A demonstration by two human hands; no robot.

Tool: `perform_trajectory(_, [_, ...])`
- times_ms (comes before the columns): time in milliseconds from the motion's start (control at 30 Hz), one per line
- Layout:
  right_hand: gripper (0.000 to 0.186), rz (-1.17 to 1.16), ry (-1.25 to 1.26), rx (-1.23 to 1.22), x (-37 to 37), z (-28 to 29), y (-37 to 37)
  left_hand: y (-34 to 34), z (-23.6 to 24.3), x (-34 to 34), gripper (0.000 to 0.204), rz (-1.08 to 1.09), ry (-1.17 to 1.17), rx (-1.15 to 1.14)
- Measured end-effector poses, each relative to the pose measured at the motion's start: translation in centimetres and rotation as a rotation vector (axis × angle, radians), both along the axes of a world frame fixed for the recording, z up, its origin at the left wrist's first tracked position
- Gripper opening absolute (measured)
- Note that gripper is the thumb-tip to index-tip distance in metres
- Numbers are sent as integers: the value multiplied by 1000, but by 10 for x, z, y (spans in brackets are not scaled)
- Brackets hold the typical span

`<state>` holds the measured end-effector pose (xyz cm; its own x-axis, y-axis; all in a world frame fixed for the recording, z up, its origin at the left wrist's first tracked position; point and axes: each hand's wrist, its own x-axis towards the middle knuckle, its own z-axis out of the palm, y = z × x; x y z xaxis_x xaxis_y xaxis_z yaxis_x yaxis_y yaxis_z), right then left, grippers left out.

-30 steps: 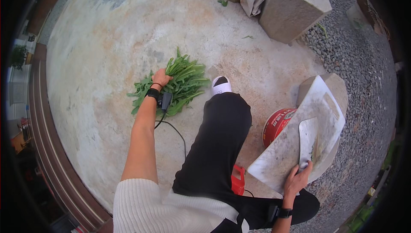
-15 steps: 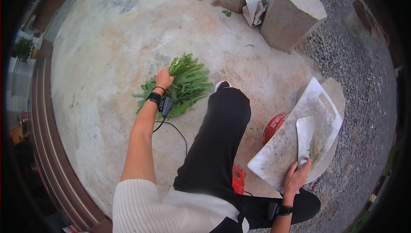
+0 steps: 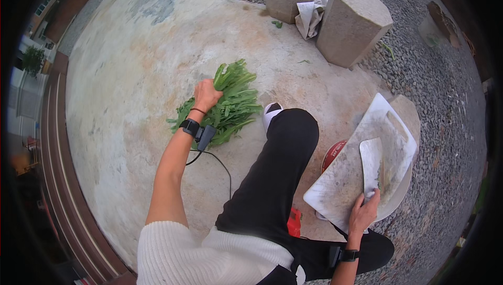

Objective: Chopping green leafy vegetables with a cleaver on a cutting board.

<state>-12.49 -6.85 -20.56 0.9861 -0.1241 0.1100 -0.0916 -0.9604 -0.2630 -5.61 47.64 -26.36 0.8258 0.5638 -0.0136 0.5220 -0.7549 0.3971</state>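
A heap of long leafy greens (image 3: 236, 104) lies on the concrete ground left of my knee. My left hand (image 3: 207, 95) is closed around a bunch of these greens at the heap's upper left. On my right, a white cutting board (image 3: 335, 193) with dark stains rests tilted on top of a pale basin (image 3: 396, 205). A wide-bladed cleaver (image 3: 371, 162) lies flat over the board, its blade pointing away from me. My right hand (image 3: 363, 212) grips the cleaver at its near end; the handle is mostly hidden. Small green bits cling beside the blade.
Two octagonal stone blocks (image 3: 353, 25) stand at the far right with a crumpled cloth (image 3: 309, 17) between them. A red container (image 3: 331, 155) shows under the board. Something red (image 3: 294, 222) sits by my thigh. A black cable (image 3: 222, 165) runs from my left wrist. Gravel (image 3: 445, 122) borders the concrete.
My left hand has shifted slightly right with the bunch, whose upper stems now rise a little farther from the heap. My right hand and the cleaver stay nearly in place.
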Motion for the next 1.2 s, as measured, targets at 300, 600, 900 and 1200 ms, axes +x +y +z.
perform_trajectory(300, [47,6,1,-19,-1,2,1,-21,15,4,28,-29,-4,-17])
perform_trajectory(600, [47,2,-6,-21,-1,0,1,-29,22,5,23,-99,-60,56])
perform_trajectory(900, [47,25,-36,-25,-1,-2,-1,-33,29,8,23,-127,-69,75])
perform_trajectory(1200, [47,49,-80,-35,-1,-3,-1,-39,47,14,28,-147,-87,-100])
